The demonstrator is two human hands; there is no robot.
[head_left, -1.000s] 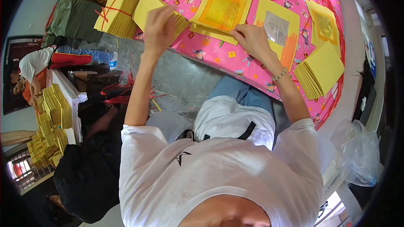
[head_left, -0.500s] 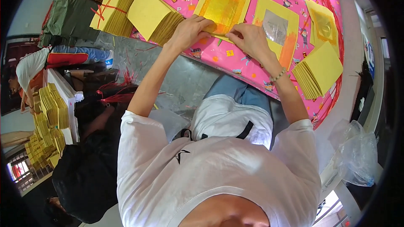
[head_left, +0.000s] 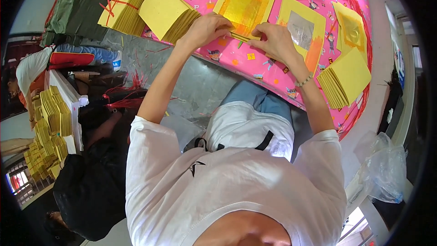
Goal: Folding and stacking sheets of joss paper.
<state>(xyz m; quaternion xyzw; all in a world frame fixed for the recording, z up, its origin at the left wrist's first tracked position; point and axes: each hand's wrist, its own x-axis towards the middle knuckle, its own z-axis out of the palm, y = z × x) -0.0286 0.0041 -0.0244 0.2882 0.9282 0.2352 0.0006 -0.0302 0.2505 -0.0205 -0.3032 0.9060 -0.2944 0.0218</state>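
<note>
A yellow joss paper sheet (head_left: 223, 1) with a gold, orange-smeared square lies on the pink table cover. Its near edge is curled into a narrow roll. My left hand (head_left: 207, 29) pinches the left end of that roll, fingers closed. At the right end, my right hand (head_left: 277, 41) grips the roll between thumb and fingers. Just right of it lies another yellow sheet (head_left: 295, 11) with a silver square and an orange smear. Left of my left hand stands a thick stack of yellow paper (head_left: 166, 11).
Red-tied yellow bundles (head_left: 123, 11) sit at the far left of the table (head_left: 227, 59). A fanned yellow stack (head_left: 346, 79) and gold-patched sheets (head_left: 353, 29) lie at the right. Red strings hang along the table's right edge. At left, another person (head_left: 34, 70) bends over piled yellow paper (head_left: 52, 118).
The sheet's near edge, flatter before, is now curled into a narrow roll. My right hand has shifted slightly right, with its fingers on the roll. The person at left has moved slightly.
</note>
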